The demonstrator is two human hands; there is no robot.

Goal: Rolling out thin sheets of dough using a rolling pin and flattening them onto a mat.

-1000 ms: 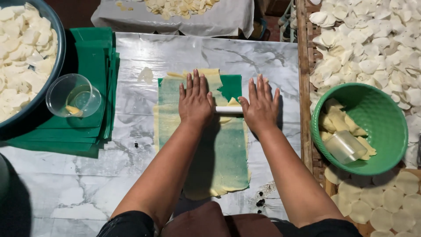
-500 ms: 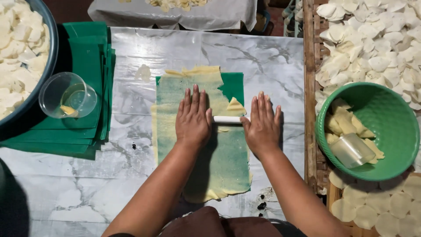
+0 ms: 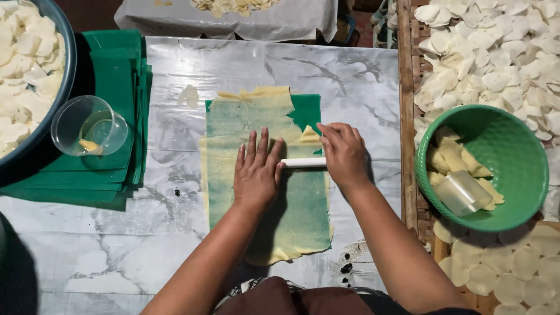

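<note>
In the head view, the left hand (image 3: 255, 172) lies flat, palm down, on a thin yellow dough sheet (image 3: 265, 175), its fingers (image 3: 252, 147) stretched out straight and slightly spread, gripping nothing. Just right of it, a white rolling pin (image 3: 303, 162) lies crosswise on the sheet, one end touching the left hand's edge. The right hand (image 3: 345, 155) covers the pin's other end, its fingers (image 3: 332, 135) curved loosely over it (pressing down more than clasping). The sheet lies on a green plastic sheet (image 3: 307, 109), which rests on the marbled counter (image 3: 361, 81). To the left, a clear plastic cup (image 3: 87, 125) stands on a stack of green sheets (image 3: 114, 64). To the right, a green bowl (image 3: 513, 146) holds dough scraps and a small clear container (image 3: 462, 192).
</note>
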